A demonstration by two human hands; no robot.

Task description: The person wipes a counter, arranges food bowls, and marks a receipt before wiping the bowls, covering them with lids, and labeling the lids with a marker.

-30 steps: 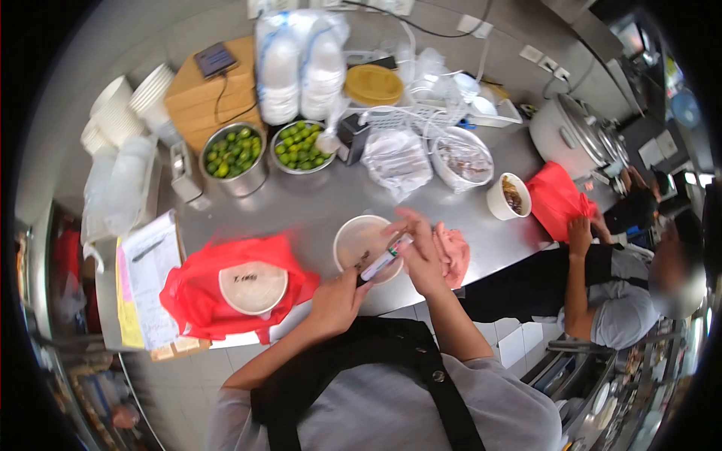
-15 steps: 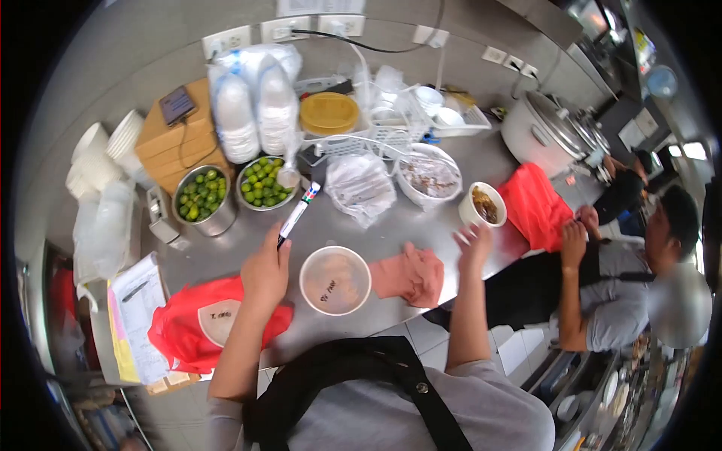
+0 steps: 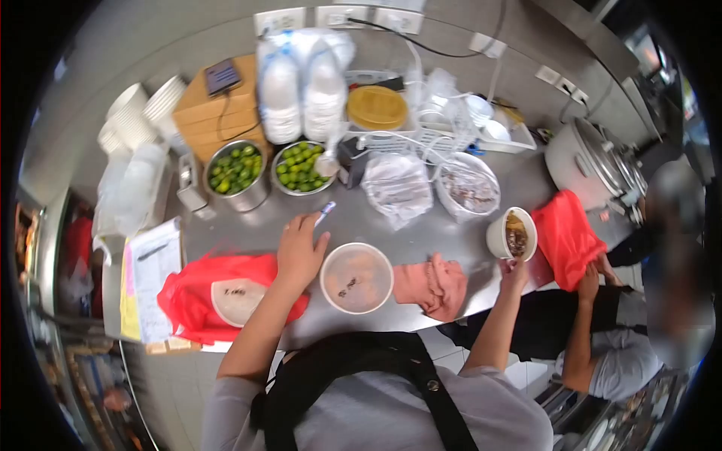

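My left hand (image 3: 301, 252) is over the steel counter with a white marker (image 3: 325, 213) sticking out past its fingers. Just right of that hand stands a round tub with a translucent lid (image 3: 356, 278), dark handwriting on it. A folded salmon-coloured cloth (image 3: 440, 286) lies beside the tub. My right hand (image 3: 514, 276) has its fingers closed at the near side of a white paper bowl (image 3: 495, 239) holding brown food. Left of my left forearm, a red plastic bag (image 3: 184, 293) surrounds a pale lid with writing (image 3: 235, 301).
Two metal pots of small green citrus (image 3: 236, 169) stand at the back left, near a cardboard box (image 3: 218, 109). Written papers (image 3: 158, 259) lie at the left edge. A large cooker (image 3: 575, 165) stands back right. A co-worker's hand (image 3: 589, 282) touches another red bag (image 3: 568, 233).
My right hand has reached the paper bowl and closed on it. My left hand has lowered, and the marker is now tilted and mostly hidden by the fingers. The camera view has turned.
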